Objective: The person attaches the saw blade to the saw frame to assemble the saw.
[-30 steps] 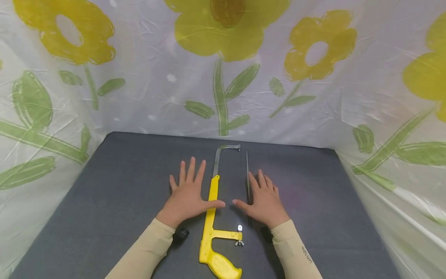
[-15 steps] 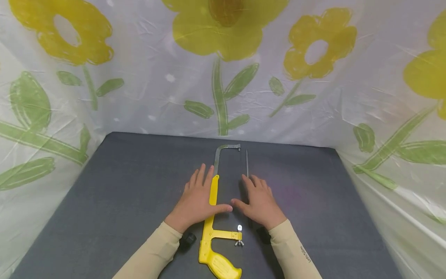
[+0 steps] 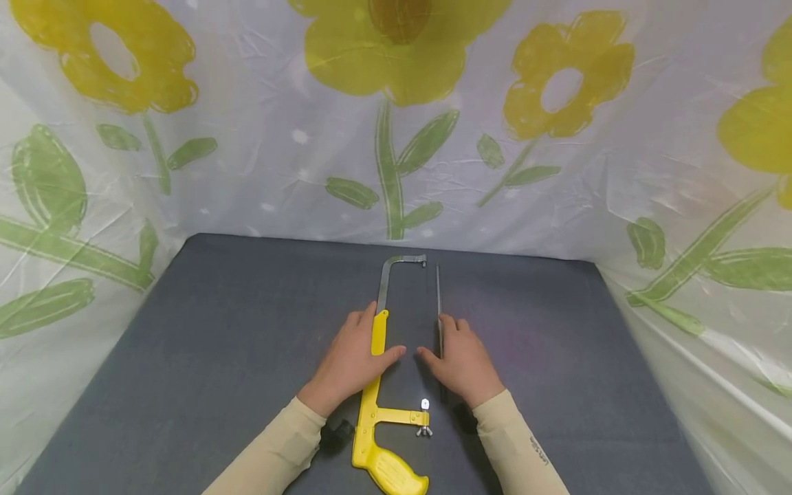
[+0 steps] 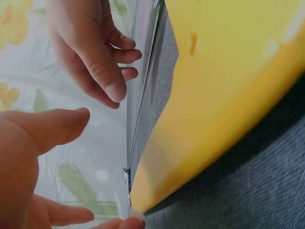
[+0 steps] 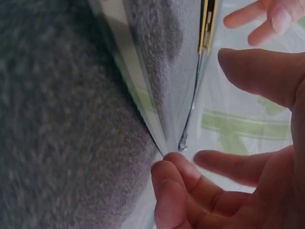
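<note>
A yellow hacksaw frame [image 3: 374, 412] with a metal arch [image 3: 390, 275] lies on the grey table [image 3: 216, 330], handle toward me. My left hand [image 3: 354, 357] lies over its yellow bar with the fingers curled on the bar's left side and the thumb on its right. In the left wrist view the fingertips touch the yellow bar [image 4: 228, 95] while the thumb [image 4: 52, 129] stands off it. A loose saw blade [image 3: 438, 289] lies just right of the frame. My right hand [image 3: 463, 363] curls its fingertips [image 5: 167, 176] onto the blade [image 5: 162, 71], thumb apart.
A wing nut [image 3: 425, 430] sits at the frame's lower arm. Plastic sheeting printed with yellow flowers [image 3: 396, 137] walls the table at the back and both sides. Bare grey table surface spreads left and right of the hands.
Both hands slid inward from lying flat on the table. The left now covers the yellow bar, the right the blade, and their fingers have curled.
</note>
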Demonstrator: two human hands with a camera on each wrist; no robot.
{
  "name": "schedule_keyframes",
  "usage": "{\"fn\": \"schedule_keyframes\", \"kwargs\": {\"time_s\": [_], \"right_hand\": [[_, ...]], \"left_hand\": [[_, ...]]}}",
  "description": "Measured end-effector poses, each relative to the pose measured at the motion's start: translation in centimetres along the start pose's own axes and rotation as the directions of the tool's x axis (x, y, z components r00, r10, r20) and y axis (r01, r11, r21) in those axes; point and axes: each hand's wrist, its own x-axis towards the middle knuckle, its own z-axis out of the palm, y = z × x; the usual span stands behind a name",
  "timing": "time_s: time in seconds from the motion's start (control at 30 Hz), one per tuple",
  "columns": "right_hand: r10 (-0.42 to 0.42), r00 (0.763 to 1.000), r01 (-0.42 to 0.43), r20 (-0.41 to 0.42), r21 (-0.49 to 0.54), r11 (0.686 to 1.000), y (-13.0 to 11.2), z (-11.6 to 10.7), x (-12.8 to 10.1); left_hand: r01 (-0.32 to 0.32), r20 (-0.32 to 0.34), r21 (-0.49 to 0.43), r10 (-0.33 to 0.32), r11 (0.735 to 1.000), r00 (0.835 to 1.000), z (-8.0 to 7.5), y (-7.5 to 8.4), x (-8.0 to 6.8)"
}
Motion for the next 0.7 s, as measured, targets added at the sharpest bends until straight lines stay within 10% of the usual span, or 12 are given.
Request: {"fn": "schedule_keyframes", "kwargs": {"time_s": [0.7], "right_hand": [[0.148,0.982,-0.151,-0.118,-0.021,0.988,-0.13,0.58,-0.51]], "left_hand": [[0.089,0.007,0.072,-0.09,0.993,0.996,0.72,0.0,-0.2]]}}
